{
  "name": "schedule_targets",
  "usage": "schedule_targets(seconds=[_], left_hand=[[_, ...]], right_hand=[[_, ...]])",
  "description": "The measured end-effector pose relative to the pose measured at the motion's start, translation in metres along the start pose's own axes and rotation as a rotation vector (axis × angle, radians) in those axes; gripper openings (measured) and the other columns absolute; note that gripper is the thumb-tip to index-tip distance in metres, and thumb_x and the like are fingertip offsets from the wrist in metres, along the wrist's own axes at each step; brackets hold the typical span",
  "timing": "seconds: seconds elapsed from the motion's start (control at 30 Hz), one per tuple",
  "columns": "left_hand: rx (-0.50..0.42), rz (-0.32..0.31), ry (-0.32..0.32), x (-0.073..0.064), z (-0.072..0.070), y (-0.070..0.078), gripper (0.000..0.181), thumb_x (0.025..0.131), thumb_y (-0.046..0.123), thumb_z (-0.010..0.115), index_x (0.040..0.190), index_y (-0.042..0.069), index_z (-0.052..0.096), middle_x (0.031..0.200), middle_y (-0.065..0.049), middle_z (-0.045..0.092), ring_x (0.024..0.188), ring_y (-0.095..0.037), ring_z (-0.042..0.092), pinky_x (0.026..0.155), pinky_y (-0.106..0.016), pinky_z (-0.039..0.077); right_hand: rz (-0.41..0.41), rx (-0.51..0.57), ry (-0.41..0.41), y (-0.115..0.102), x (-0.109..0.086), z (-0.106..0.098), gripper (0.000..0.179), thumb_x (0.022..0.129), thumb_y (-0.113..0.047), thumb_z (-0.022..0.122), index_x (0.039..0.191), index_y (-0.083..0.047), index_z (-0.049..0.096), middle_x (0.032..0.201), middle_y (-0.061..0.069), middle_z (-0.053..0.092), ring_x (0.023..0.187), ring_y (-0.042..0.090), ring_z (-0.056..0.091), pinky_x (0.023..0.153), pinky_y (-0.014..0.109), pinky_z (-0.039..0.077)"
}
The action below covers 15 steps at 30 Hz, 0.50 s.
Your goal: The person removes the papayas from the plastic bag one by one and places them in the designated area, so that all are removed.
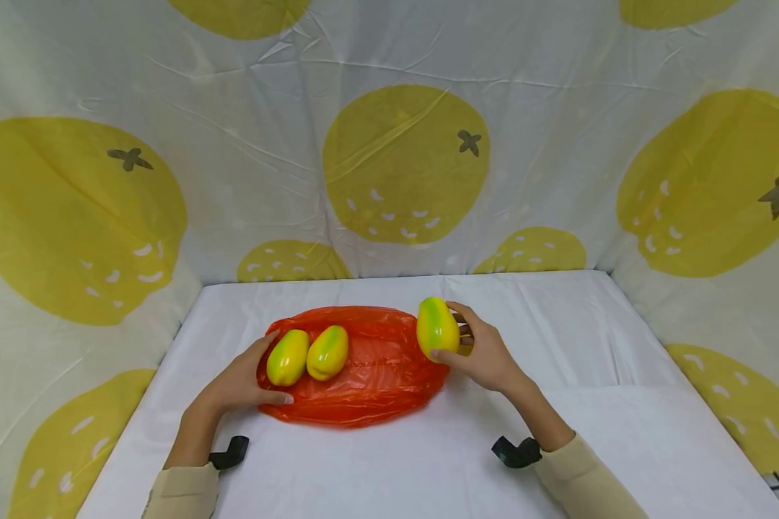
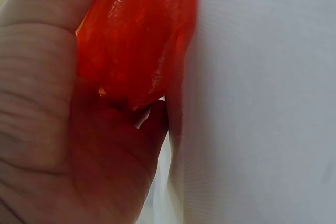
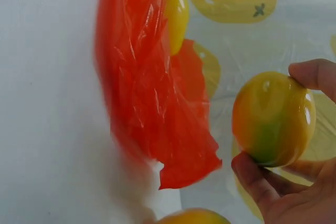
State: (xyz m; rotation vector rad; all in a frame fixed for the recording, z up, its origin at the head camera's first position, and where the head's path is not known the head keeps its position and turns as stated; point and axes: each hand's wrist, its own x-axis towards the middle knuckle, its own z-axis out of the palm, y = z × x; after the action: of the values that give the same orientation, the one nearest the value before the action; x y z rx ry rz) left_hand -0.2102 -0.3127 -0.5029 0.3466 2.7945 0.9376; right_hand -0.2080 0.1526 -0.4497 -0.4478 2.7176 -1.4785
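A red plastic bag (image 1: 383,360) lies spread on the table, with two glossy yellow-green mangoes side by side on its left part, the left mango (image 1: 288,358) and the right mango (image 1: 327,353). My left hand (image 1: 243,375) grips the bag's left end, fingers at the far edge and thumb at the near edge. In the left wrist view, red film (image 2: 136,40) lies between thumb and fingers. My right hand (image 1: 483,353) holds a third mango (image 1: 436,328) above the bag's right end. Fingertips and thumb pinch that mango (image 3: 273,119) in the right wrist view.
White cloth covers the table (image 1: 376,468). Behind and beside it hangs a curtain (image 1: 545,158) printed with large yellow fruits. Black wrist mounts (image 1: 518,453) sit at both sleeves. A rounded yellow-orange fruit (image 3: 194,216) shows at the right wrist view's bottom edge.
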Motion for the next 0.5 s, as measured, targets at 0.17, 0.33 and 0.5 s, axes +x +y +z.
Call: schedule_targets(seconds=[0.17,0.33,0.5], left_hand=[[-0.004,0.0,0.002,-0.001,0.001,-0.001,0.128,0.064,0.058,0.092,0.163,0.012,0.023,0.162,-0.015,0.036,0.144,-0.041,0.039,0.106,-0.068,0.047],[0.002,-0.01,-0.001,-0.002,0.002,-0.002,0.129,0.064,0.059,0.092,0.163,0.013,0.023,0.162,-0.015,0.036,0.145,-0.041,0.038,0.107,-0.068,0.046],[0.001,0.007,0.004,0.0,0.002,-0.002,0.128,0.064,0.059,0.092,0.163,0.014,0.023,0.162,-0.013,0.037,0.144,-0.039,0.039,0.107,-0.068,0.047]], right_hand=[[-0.007,-0.018,0.023,0.005,-0.002,-0.011,0.083,0.085,-0.033,0.082,0.155,-0.022,0.039,0.138,0.011,0.06,0.111,0.026,0.066,0.095,0.042,0.061],[0.004,-0.028,0.027,0.01,-0.004,-0.021,0.082,0.086,-0.031,0.082,0.155,-0.022,0.039,0.138,0.011,0.06,0.111,0.028,0.066,0.095,0.045,0.061],[-0.008,-0.05,0.044,0.019,-0.005,-0.033,0.081,0.088,-0.03,0.08,0.156,-0.018,0.038,0.138,0.016,0.059,0.112,0.031,0.066,0.097,0.05,0.059]])
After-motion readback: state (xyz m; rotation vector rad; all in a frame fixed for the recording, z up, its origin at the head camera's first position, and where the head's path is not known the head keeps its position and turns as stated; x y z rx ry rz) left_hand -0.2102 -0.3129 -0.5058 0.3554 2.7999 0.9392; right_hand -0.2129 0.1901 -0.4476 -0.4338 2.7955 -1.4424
